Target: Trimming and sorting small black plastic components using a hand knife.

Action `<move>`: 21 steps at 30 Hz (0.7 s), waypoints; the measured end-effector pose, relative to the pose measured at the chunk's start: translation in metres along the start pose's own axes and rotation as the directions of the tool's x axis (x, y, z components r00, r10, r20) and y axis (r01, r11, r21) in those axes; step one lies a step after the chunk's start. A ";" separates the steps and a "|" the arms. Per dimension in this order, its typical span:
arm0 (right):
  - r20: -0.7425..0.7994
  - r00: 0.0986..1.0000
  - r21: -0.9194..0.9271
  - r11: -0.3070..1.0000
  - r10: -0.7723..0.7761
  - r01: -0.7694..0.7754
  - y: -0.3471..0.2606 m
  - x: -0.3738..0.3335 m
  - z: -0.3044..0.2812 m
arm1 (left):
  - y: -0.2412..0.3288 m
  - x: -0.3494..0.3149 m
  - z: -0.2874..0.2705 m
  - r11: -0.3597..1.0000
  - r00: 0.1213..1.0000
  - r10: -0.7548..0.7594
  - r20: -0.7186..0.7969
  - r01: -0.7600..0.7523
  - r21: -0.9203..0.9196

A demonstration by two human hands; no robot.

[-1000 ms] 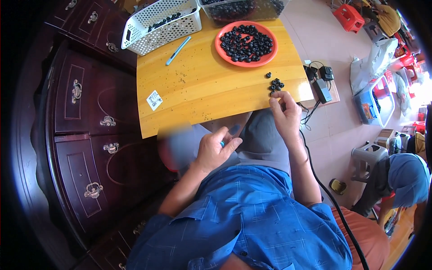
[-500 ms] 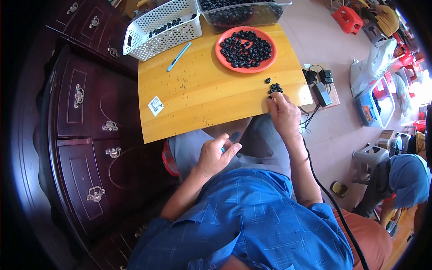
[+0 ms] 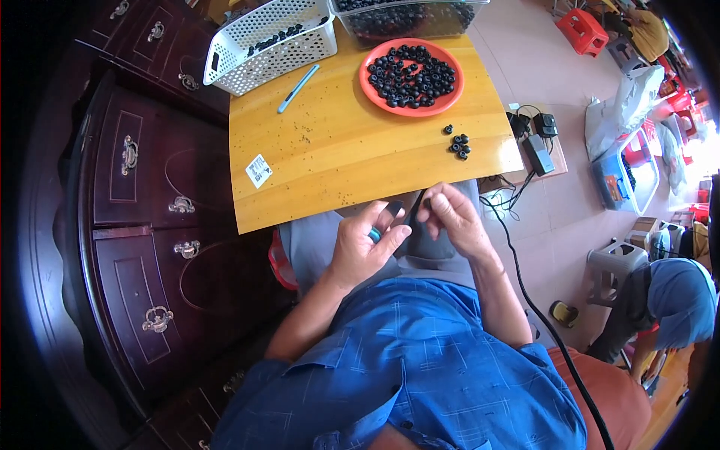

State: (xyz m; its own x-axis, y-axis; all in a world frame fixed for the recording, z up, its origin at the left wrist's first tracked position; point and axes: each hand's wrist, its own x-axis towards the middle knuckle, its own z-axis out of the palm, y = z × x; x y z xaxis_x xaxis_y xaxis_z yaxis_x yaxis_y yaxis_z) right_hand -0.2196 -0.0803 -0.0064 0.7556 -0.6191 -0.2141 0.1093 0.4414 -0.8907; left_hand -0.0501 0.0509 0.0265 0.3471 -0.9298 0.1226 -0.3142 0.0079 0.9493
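My left hand (image 3: pixel 361 244), above my lap, is closed round a teal-handled tool (image 3: pixel 374 235) with a dark end; most of it is hidden by the fingers. Close to its right, my right hand (image 3: pixel 455 219) pinches a small black part (image 3: pixel 428 203), partly covered by thumb and fingertips. The hands face each other just off the table's near edge. Beyond the right hand, a small group of black ring-shaped parts (image 3: pixel 459 146) lies on the yellow table (image 3: pixel 337 161). Behind them a red plate (image 3: pixel 365 94) holds many more.
A white perforated basket (image 3: pixel 289 60) and a clear bin (image 3: pixel 420 24) of black parts stand at the back. On the table lie a light-blue pen-like tool (image 3: pixel 298 88) and a white label (image 3: pixel 259 171). Dark drawers (image 3: pixel 150 180) flank the left; a black cable (image 3: pixel 551 330) runs at right.
My right hand has drawn back from the group of black parts to beside my left hand, carrying a small black part. My left hand has risen slightly, still gripping the tool.
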 end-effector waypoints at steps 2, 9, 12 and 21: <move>0.088 0.995 0.054 0.997 0.047 -0.051 0.008 -0.006 0.001 | 0.012 0.007 0.002 0.999 0.998 0.053 -0.018 -0.053 0.011; 0.258 0.963 0.252 0.957 0.074 -0.141 0.027 -0.010 0.004 | 0.004 0.006 0.008 0.981 0.984 0.175 0.036 -0.177 0.074; 0.264 0.960 0.364 0.912 0.093 -0.188 0.032 -0.012 0.006 | 0.011 0.006 0.010 0.977 0.979 0.201 0.039 -0.203 0.063; 0.258 0.962 0.514 0.830 0.093 -0.218 0.020 -0.015 0.021 | 0.005 0.003 0.014 0.844 0.881 0.470 -0.049 -0.433 0.315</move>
State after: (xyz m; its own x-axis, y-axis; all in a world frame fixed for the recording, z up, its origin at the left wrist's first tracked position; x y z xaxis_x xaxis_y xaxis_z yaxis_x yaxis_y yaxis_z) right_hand -0.2153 -0.0486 -0.0125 0.9033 -0.3870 -0.1853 0.2580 0.8349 -0.4861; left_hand -0.0634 0.0432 0.0276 0.2014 -0.7977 0.5685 -0.6941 0.2933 0.6574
